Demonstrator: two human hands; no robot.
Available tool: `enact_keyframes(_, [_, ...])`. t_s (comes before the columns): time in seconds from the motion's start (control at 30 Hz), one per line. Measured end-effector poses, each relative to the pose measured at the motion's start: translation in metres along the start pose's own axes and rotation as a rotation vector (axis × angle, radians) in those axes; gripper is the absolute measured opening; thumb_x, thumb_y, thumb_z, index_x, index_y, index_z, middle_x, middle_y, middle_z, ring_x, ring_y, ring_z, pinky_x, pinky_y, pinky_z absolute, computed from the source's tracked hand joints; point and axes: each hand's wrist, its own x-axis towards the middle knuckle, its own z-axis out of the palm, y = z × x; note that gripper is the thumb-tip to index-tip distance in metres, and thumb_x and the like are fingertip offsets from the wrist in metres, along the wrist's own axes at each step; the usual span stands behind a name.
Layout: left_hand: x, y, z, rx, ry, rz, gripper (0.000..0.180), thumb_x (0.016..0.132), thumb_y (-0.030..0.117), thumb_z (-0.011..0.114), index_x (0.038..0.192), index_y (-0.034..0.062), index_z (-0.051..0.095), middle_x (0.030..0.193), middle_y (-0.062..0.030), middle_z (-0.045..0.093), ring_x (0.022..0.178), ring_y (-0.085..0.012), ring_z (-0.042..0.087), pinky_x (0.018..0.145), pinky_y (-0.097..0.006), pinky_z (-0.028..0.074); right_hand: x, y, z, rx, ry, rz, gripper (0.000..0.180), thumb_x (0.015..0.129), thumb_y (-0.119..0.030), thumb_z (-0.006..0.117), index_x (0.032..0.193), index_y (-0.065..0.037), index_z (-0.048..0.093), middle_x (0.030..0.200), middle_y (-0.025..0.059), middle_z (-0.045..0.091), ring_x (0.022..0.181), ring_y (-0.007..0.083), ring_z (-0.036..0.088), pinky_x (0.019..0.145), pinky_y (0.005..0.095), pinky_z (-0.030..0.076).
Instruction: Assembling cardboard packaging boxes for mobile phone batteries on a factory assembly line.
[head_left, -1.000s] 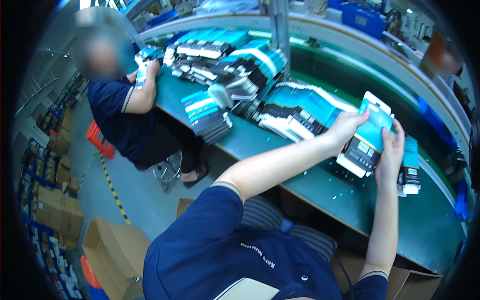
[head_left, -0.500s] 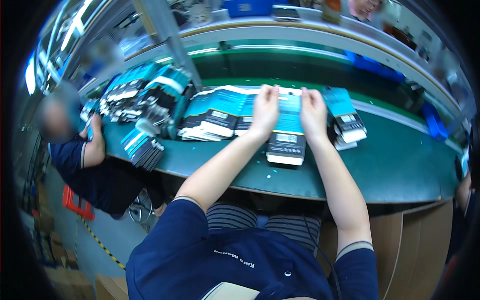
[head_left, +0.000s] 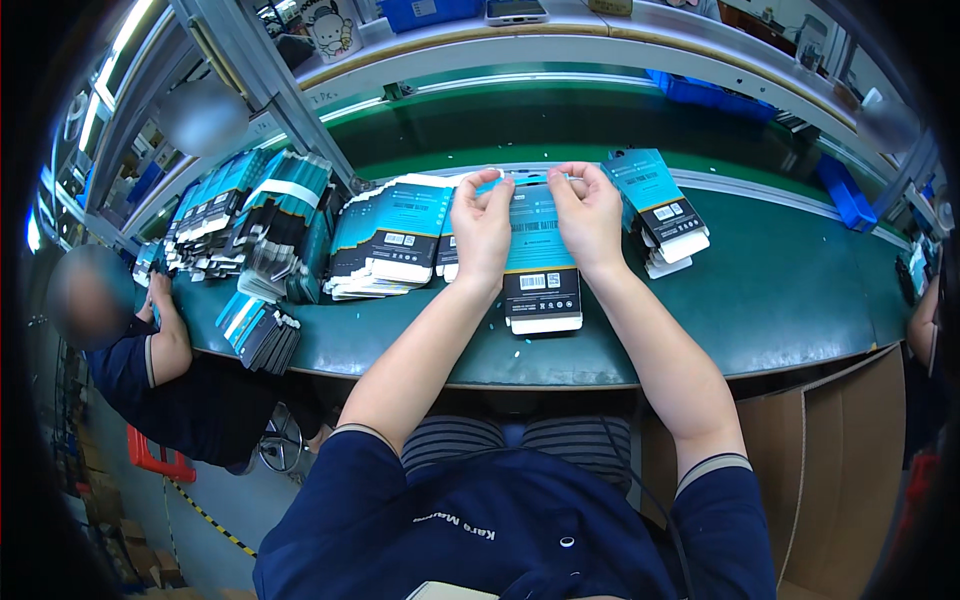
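A flat teal-and-black carton (head_left: 543,258) is upright in front of me at the middle of the table, with its white end flap toward me. My left hand (head_left: 484,228) is closed on its far left corner, thumb and finger pinched at the top edge. My right hand (head_left: 590,218) pinches the far right corner the same way. Left of my hands lies a fanned pile of flattened cartons (head_left: 390,235), partly hidden by my left hand. To the right sits a smaller stack of similar cartons (head_left: 655,200), its white flaps sticking out.
Further left are larger heaps of cartons (head_left: 285,205) and a small bundle (head_left: 262,335) at the table's near edge. A co-worker (head_left: 160,350) sits at the left. Behind the green table (head_left: 780,290) runs a shelf (head_left: 560,50); a blue bin (head_left: 846,192) stands at the back right.
The view has shifted, so the table's contents sit further left in the picture. Both hands stay at the carton's far end, with fingertips now closer together over its top edge.
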Motion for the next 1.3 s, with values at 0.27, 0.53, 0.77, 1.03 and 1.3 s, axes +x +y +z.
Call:
enact_keyframes(0.27, [0.008, -0.009, -0.016, -0.011, -0.069, 0.101, 0.017, 0.090, 0.007, 0.061, 0.085, 0.0083, 0.044, 0.068, 0.0031, 0.051, 0.059, -0.0007, 0.041, 0.050, -0.019, 0.030, -0.001, 0.003, 0.009, 0.010, 0.005, 0.017, 0.020, 0.085, -0.014, 0.069, 0.078, -0.002, 0.055, 0.059, 0.0012, 0.059, 0.051, 0.0020, 0.048, 0.047, 0.0195, 0.036])
enact_keyframes(0.53, [0.014, -0.008, -0.013, -0.084, -0.018, 0.151, 0.031, 0.085, 0.015, 0.073, 0.078, 0.0104, 0.043, 0.072, 0.0023, 0.051, 0.065, -0.0030, 0.045, 0.055, -0.019, 0.033, 0.000, -0.009, 0.001, -0.023, -0.283, 0.074, 0.028, 0.089, -0.024, 0.069, 0.097, 0.000, 0.058, 0.082, 0.0096, 0.066, 0.074, 0.0085, 0.060, 0.063, 0.0228, 0.046])
enact_keyframes(0.77, [0.050, 0.020, -0.060, 0.362, -0.155, 0.135, 0.057, 0.096, 0.051, 0.046, 0.099, -0.0036, 0.060, 0.089, -0.0135, 0.066, 0.088, -0.0215, 0.063, 0.077, -0.034, 0.049, 0.049, -0.050, -0.076, -0.467, -0.131, -0.217, 0.044, 0.093, -0.025, 0.057, 0.129, -0.001, 0.053, 0.112, 0.0176, 0.066, 0.096, 0.0281, 0.066, 0.085, 0.0358, 0.050])
enact_keyframes(1.03, [0.031, -0.010, -0.078, 1.642, -0.337, 0.363, 0.074, 0.093, 0.056, 0.042, 0.130, -0.0070, 0.050, 0.142, -0.0311, 0.036, 0.137, -0.0408, 0.029, 0.113, -0.052, 0.020, 0.059, -0.033, -0.097, -1.494, 0.242, -0.518, 0.030, 0.081, -0.027, 0.070, 0.105, -0.008, 0.069, 0.106, 0.0111, 0.062, 0.100, 0.0314, 0.056, 0.084, 0.0415, 0.046])
enact_keyframes(1.3, [0.021, 0.000, -0.067, 1.440, -0.423, 0.570, 0.061, 0.084, 0.043, 0.065, 0.116, -0.0086, 0.059, 0.119, -0.0294, 0.054, 0.115, -0.0406, 0.050, 0.096, -0.045, 0.043, 0.000, 0.004, -0.017, -1.146, -0.576, -0.319, 0.016, 0.079, -0.005, 0.063, 0.093, 0.002, 0.067, 0.091, 0.0177, 0.065, 0.088, 0.0338, 0.063, 0.081, 0.0385, 0.051])
